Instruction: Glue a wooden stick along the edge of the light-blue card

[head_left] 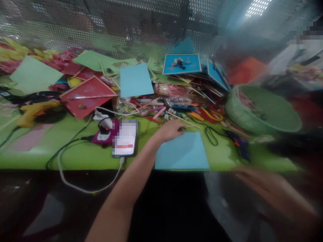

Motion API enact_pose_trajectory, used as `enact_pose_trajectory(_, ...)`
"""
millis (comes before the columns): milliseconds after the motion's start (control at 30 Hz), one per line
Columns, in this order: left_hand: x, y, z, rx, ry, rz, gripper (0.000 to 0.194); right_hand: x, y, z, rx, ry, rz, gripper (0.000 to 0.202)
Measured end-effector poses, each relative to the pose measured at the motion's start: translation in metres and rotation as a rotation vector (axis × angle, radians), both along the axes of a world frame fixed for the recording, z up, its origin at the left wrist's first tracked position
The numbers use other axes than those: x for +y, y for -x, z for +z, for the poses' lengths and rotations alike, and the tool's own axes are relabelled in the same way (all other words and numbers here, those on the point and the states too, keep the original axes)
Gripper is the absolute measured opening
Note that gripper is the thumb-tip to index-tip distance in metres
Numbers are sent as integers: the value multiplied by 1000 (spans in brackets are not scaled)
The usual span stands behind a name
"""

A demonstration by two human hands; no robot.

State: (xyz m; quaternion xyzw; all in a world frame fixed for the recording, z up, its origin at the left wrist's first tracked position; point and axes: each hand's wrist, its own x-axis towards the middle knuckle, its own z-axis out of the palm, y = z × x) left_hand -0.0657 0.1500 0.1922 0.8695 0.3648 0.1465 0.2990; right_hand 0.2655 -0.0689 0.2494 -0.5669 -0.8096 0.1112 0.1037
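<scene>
Blue sheet (183,154), long axis sideways, left hand (170,130) at far edge (can't tell if fingers clamp)

The near paper sheet (183,153) is plain light blue, the tabletop (85,158) lime green, the basin (233,106) duller green.

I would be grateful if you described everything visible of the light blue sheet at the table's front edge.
The light blue sheet is plain and roughly rectangular, and looks like paper or thin card. It lies flat on the green tabletop, its near edge running along the table's front edge. The left hand covers its far left corner; how firmly the fingers touch it cannot be told. No markings can be made out on its visible surface.
</scene>
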Motion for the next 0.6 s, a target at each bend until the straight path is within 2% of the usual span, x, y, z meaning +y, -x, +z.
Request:
enact_pose_trajectory(167,6,16,9,-32,-41,270,20,62,42,-2,53,-82,-41,30)
enact_pose_trajectory(267,8,24,15,-37,-38,437,17,110,66,-16,33,-144,-70,28)
enact_pose_trajectory(400,10,30,19,-49,-59,574,17,169,86,-42,-75,-167,-113,25)
enact_pose_trajectory(500,10,34,21,-63,-83,659,17,194,94,-58,-161,-152,-159,20)
enact_pose_trajectory(600,10,37,23,-43,-75,700,20,200,93,-67,-175,-159,-187,16)
